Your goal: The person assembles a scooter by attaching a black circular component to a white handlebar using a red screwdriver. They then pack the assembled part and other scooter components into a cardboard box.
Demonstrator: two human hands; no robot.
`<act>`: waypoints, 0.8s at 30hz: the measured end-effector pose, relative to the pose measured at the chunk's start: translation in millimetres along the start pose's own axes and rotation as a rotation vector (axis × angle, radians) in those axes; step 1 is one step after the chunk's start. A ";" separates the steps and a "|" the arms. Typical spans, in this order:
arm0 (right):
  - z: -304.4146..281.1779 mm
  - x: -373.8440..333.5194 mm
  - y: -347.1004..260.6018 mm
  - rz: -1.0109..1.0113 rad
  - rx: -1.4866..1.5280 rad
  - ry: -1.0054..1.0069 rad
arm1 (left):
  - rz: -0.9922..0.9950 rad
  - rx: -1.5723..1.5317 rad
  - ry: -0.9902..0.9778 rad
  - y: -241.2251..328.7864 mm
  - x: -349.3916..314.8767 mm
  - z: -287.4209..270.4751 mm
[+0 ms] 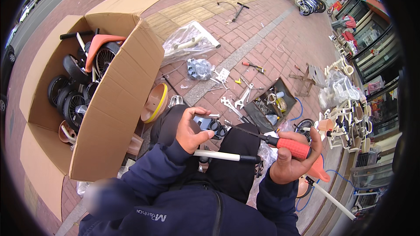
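Note:
My right hand [286, 166] holds a screwdriver [294, 148] by its ribbed red handle, with the long dark shaft pointing left over my knee. Facing it, my left hand [189, 132] is open, its thumb and forefinger spread apart. Just beyond those fingers are a blue-grey piece [204, 122] and black clamp-like parts [215, 126] between my knees; whether my fingertips touch them I cannot tell. A white tube [221, 154] with a black end lies across my lap below the left hand, its left end hidden by my sleeve.
At left stands a big open carton [118, 91] of small wheels and an orange frame part [98, 46]. Ahead lie wrenches [243, 96], pliers [253, 66], a metal toolbox [271, 105], a bagged white frame [190, 41] and a pump [238, 12]. White frames [350, 122] crowd the right side.

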State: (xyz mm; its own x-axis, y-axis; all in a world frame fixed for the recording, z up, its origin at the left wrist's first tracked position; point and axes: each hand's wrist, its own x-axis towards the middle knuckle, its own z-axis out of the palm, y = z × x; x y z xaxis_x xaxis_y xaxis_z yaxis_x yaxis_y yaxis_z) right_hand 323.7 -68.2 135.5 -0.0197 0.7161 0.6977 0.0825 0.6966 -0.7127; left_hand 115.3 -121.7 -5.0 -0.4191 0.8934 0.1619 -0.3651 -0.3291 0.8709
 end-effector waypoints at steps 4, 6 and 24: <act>1.3 -3.0 8.3 -0.003 -0.034 -0.034 | 0.039 0.003 -0.008 1.6 -0.9 -0.1; 0.5 -4.4 11.1 0.007 -0.052 -0.055 | 0.021 -0.011 -0.002 2.3 -1.4 0.1; -1.6 -11.4 19.3 0.027 -0.010 -0.024 | 0.033 -0.003 -0.025 1.0 -2.3 1.9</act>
State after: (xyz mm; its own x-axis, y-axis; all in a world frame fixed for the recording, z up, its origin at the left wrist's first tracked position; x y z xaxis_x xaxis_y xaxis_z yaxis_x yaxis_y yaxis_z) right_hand 327.1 -63.0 114.0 -0.0410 0.7353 0.6765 0.0933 0.6770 -0.7301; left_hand 117.6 -123.5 -3.6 -0.4100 0.8895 0.2019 -0.3544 -0.3593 0.8633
